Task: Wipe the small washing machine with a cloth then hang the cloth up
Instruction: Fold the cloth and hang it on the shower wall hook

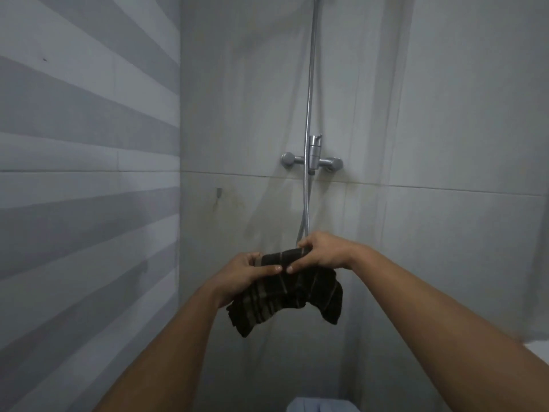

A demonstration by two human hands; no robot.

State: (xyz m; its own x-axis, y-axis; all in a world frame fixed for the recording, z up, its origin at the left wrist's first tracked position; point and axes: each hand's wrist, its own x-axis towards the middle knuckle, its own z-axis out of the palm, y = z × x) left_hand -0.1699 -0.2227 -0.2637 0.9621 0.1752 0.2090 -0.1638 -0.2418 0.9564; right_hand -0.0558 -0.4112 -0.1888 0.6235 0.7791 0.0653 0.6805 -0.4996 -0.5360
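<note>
At 6 o'clock of shower mixer tap (312, 162) | dark plaid cloth (285, 295) draped over hose (309, 114) loop | L hand (248, 273) + R hand (322, 252) fingers pinched on cloth top edge | rest hung below.

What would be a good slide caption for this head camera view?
Both hands, left hand and right hand, hold a dark striped cloth below the shower mixer tap.
</note>
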